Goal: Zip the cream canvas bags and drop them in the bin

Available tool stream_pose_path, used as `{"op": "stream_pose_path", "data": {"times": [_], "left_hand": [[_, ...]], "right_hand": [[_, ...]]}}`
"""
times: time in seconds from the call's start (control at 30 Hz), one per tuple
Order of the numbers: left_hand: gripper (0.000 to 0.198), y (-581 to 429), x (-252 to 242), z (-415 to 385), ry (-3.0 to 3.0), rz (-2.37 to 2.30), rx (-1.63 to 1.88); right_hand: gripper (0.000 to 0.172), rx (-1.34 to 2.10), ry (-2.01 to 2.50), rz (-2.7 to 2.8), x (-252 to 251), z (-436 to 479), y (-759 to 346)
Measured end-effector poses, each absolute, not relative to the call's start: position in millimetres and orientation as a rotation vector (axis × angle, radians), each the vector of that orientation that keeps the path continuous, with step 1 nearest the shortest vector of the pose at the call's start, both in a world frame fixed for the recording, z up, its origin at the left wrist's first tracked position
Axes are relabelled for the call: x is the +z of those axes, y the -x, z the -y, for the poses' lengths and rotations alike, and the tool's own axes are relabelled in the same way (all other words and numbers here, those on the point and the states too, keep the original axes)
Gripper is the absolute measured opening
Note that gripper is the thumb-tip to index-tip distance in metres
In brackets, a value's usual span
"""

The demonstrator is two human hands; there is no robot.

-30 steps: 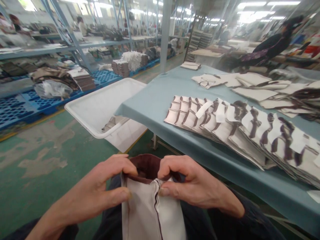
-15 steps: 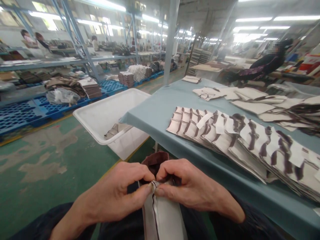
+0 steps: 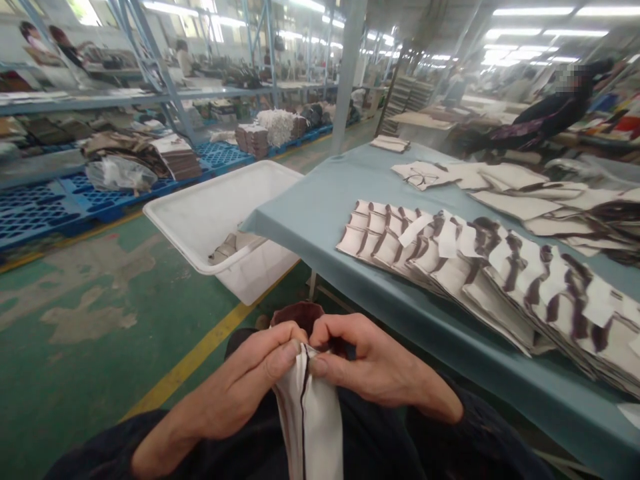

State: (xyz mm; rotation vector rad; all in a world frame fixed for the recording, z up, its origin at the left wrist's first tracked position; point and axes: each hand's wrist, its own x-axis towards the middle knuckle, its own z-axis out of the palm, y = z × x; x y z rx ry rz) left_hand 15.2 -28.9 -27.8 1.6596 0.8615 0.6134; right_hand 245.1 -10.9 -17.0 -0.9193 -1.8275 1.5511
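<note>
Between both hands, over my lap, hangs a cream fabric piece (image 3: 323, 420) with a dark seam line running down it and a brown part at its far end. My left hand (image 3: 255, 373) pinches its upper edge on the left of the seam, thumb on top. My right hand (image 3: 373, 360) pinches the same edge just to the right, the thumb close to the seam. The fingertips of both hands almost meet. Fingers behind the fabric are partly hidden.
At right, a table with a blue-green cover (image 3: 300, 213) bears overlapping rows of cream and brown fabric pieces (image 3: 430, 253) and eyeglasses (image 3: 421, 179). A white tub (image 3: 180, 193) stands left of it. Blue pallets (image 3: 50, 207) lie beyond. A person in dark clothes (image 3: 555, 113) is at far right.
The view has tilted and shifted slightly. Both hands keep pinching the fabric piece; the left thumb now lies flatter along the edge, and the fabric has swung a little to the left.
</note>
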Motion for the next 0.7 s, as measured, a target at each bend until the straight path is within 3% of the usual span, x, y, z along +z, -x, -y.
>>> {"op": "stream_pose_path", "data": {"times": [0.27, 0.7], "left_hand": [[0.035, -18.8, -12.5, 24.5, -1.818, -0.936, 0.605], [0.035, -18.0, -2.1, 16.1, -1.955, -0.910, 0.516]], "right_hand": [[0.005, 1.171, 1.077, 1.978, -17.6, 16.7, -238.7], [0.017, 1.277, 1.006, 1.918, -26.0, 15.4, -238.2]]}}
